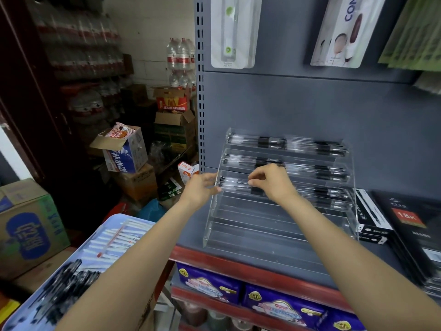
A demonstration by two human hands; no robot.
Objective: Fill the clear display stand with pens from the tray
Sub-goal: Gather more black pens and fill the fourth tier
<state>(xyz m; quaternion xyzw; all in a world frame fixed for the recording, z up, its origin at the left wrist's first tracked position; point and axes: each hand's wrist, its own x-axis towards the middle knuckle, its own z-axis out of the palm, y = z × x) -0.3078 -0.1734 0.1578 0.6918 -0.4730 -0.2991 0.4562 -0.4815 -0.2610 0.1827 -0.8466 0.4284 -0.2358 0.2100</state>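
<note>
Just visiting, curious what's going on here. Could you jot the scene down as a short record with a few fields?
Place: shop shelf, grey with a red front edge
Stand: clear display stand, stepped tiers; upper tiers hold pens, lower tiers bare
Left hand: at the stand's left end, fingertips on the third tier
Right hand: fingers curled over pens on the third tier
Supply: blue tray at lower left with black pens and white ones
Nearby: black boxes to the right of the stand
</note>
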